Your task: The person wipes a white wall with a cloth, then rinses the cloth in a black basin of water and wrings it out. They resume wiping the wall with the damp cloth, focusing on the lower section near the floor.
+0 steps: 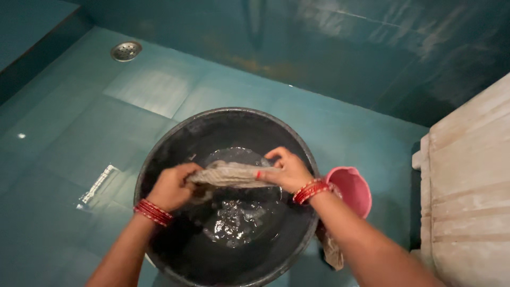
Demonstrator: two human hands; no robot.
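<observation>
A wet, greyish cloth [229,174] is stretched and twisted between my two hands over a large black tub [159,159]. My left hand [171,187] grips its left end; my right hand [287,170] grips its right end. Both wrists carry red bangles. Shallow water [236,218] glints at the bottom of the tub, under the cloth.
The tub stands on a wet teal tiled floor [79,133] with a round metal drain [126,51] at the back left. A pink mug [353,188] sits just right of the tub. A pale stone block [467,186] rises on the right. A dark teal wall [345,48] runs behind.
</observation>
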